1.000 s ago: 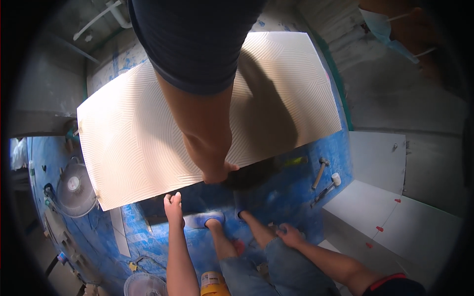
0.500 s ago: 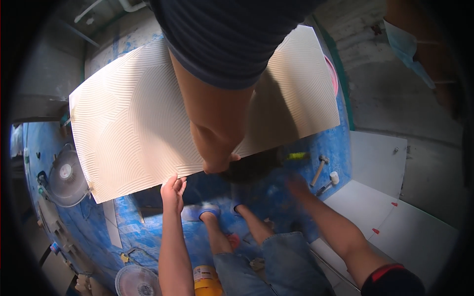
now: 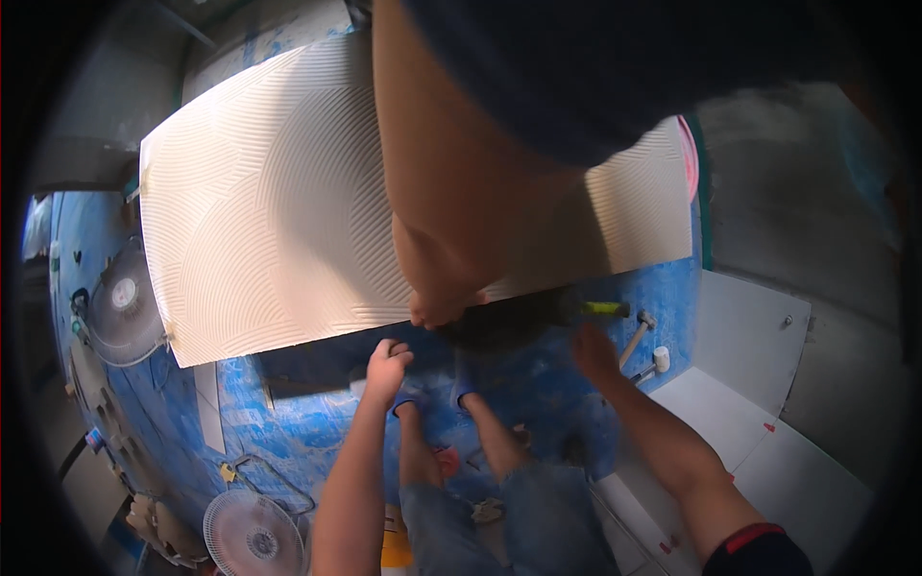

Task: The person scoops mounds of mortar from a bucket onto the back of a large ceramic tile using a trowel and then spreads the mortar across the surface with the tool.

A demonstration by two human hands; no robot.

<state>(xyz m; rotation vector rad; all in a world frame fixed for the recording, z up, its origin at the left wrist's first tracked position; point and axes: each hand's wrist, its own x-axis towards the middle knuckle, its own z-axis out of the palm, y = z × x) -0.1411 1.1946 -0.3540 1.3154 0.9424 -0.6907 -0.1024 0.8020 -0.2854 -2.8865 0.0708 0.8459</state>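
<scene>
A large pale tile (image 3: 230, 211), its face coated with combed adhesive in curved ridges, is held tilted before me by a co-worker's hand (image 3: 444, 305) at its lower edge. My left hand (image 3: 388, 370) is just below that edge and apart from it, fingers curled, with nothing visible in them. My right hand (image 3: 595, 351) is lower right of the tile, near a yellow-green object (image 3: 605, 309); shadow and blur hide its fingers. The co-worker's arm and dark sleeve (image 3: 576, 77) cover the tile's middle and upper right.
Blue sheeting (image 3: 307, 437) covers the floor. Two hammers, one wooden-handled (image 3: 638, 338) and one white-headed (image 3: 661, 359), lie at right beside white panels (image 3: 754, 326). Fans (image 3: 125, 298) stand at left and lower left. A yellow bucket (image 3: 396, 549) is beside my legs.
My left hand has let go of the tile's lower edge and moved right, its fingers curling. The co-worker's arm now covers more of the view. My right hand has risen slightly.
</scene>
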